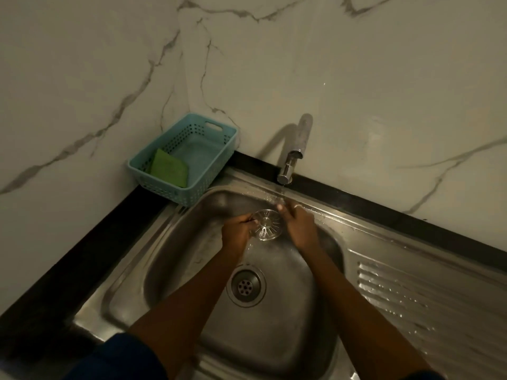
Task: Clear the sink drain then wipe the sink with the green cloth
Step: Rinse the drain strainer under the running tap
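I see left hand (237, 234) fingers curled around shiny round slotted drain strainer (267, 224), under running steel tap (292, 160), over stainless steel sink (178, 256), right hand (300, 229) beside strainer (grip blurred, can't tell), green square cloth (168, 167) in teal plastic basket (175, 192) at the sink's back-left corner

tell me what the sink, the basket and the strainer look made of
The sink: stainless steel, brushed, judging by its dull grey sheen. The basket: teal plastic, matte, with moulded perforated walls. The strainer in the left hand: shiny, ribbed, clear plastic or polished metal; blur leaves it open.
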